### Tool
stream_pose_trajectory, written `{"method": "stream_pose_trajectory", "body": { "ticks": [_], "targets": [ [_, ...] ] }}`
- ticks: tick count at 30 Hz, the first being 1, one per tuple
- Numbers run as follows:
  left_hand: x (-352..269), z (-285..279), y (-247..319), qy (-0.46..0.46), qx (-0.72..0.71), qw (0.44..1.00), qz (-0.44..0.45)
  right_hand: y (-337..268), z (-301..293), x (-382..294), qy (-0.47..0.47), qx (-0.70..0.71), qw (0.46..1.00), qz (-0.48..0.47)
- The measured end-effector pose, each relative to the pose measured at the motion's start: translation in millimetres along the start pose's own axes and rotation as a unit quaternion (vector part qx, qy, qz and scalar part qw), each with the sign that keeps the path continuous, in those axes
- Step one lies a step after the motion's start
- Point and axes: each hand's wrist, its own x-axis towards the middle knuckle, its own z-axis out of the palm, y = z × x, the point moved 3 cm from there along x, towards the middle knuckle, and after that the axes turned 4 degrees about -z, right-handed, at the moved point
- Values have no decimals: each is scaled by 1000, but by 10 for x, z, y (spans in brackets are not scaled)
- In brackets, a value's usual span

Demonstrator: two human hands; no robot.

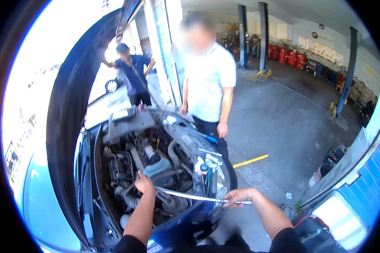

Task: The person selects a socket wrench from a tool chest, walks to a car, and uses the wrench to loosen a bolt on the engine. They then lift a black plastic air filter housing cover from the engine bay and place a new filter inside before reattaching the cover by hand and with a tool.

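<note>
A long, shiny metal bar (pixel 190 196) crosses in front of me over the engine bay (pixel 164 202) of a blue car. My left hand (pixel 144 184) is closed around its left end, with the fingers partly hidden behind the hand. Toward the other end, my right hand (pixel 239 197) grips the bar, and its tip sticks out to the right. A light blue cloth (pixel 157 167) lies on the engine beyond my left hand. Near my right hand, a screwdriver with a green handle (pixel 209 174) rests on the car's front panel.
The raised hood (pixel 72 104) stands at left. A T-handle tool (pixel 210 152) and blue-handled tool (pixel 210 138) lie on the car's front. One person (pixel 209 79) stands beside the car, another (pixel 134 76) farther back. A yellow bar (pixel 250 161) is on the floor.
</note>
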Motion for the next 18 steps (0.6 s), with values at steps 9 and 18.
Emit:
{"method": "stream_pose_trajectory", "body": {
  "ticks": [9, 18],
  "targets": [
    [-35, -4, 70, 39, 105, 993, 48, 7, 91, -72, 25, -62, 995, -75],
    [125, -57, -62, 20, 111, 993, 39, 5, 137, -1, 56, -116, 986, -102]
  ]
}}
